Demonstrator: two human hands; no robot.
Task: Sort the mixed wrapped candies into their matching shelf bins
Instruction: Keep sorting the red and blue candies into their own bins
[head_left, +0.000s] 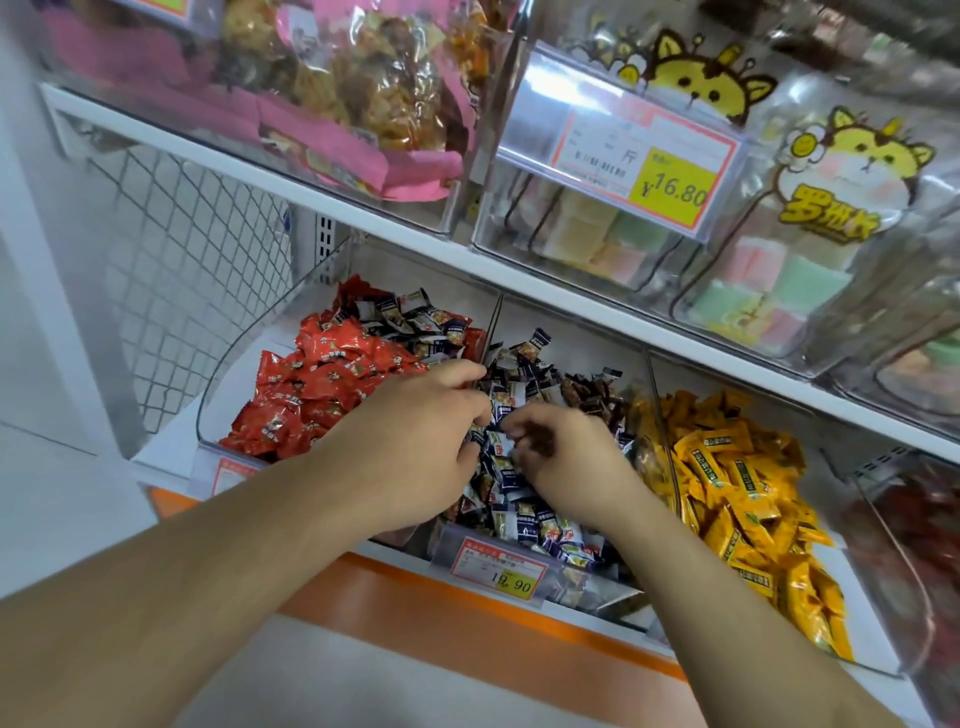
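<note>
Three clear bins stand side by side on the lower shelf. The left bin (223, 384) holds red wrapped candies (311, 379) with some navy-and-white ones (415, 317) heaped at its back. The middle bin (597, 597) holds navy-and-white candies (524, 519) and a few brown ones (592, 392). The right bin (878, 649) is full of yellow candies (737, 488). Both hands reach into the middle bin. My left hand (415, 436) has its fingers curled down among the navy candies. My right hand (566, 457) pinches a brown wrapped candy (537, 439) at its fingertips.
A price tag reading 19.90 (498, 569) hangs on the middle bin's front. The upper shelf carries clear bins of pink-wrapped snacks (353, 104) and pastel cubes (753, 291), with a 16.80 tag (670, 192). A wire mesh panel (192, 249) closes the left side. A bin of dark red snacks (914, 519) sits far right.
</note>
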